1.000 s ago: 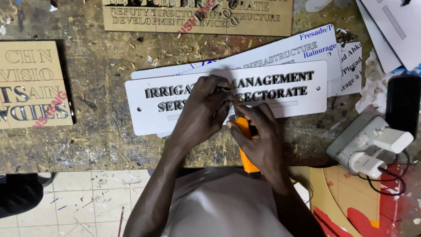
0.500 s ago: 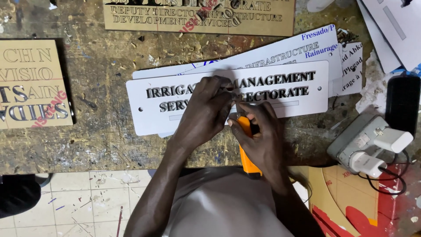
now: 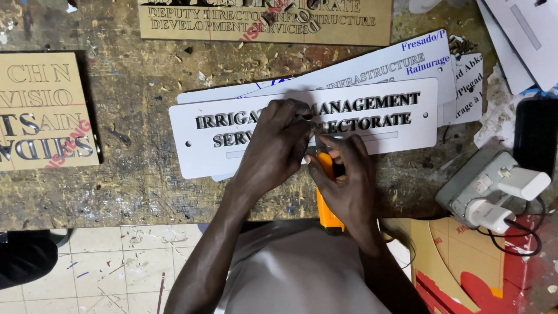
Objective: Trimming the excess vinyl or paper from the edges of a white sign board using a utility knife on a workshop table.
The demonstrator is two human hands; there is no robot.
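Here, the left hand (image 3: 279, 148) is pressing flat on the white sign plate (image 3: 372, 125) lying on the worn workbench (image 3: 133, 186); the right hand (image 3: 343, 180) is gripping an orange utility knife (image 3: 326, 197). The plate is looking thin, stiff, light, slippery; edges probably offering the safest hold.

White rectangular sign (image 3: 372, 125) mid-bench atop white sheets (image 3: 407, 64); tan plaques (image 3: 40, 110) left, top.
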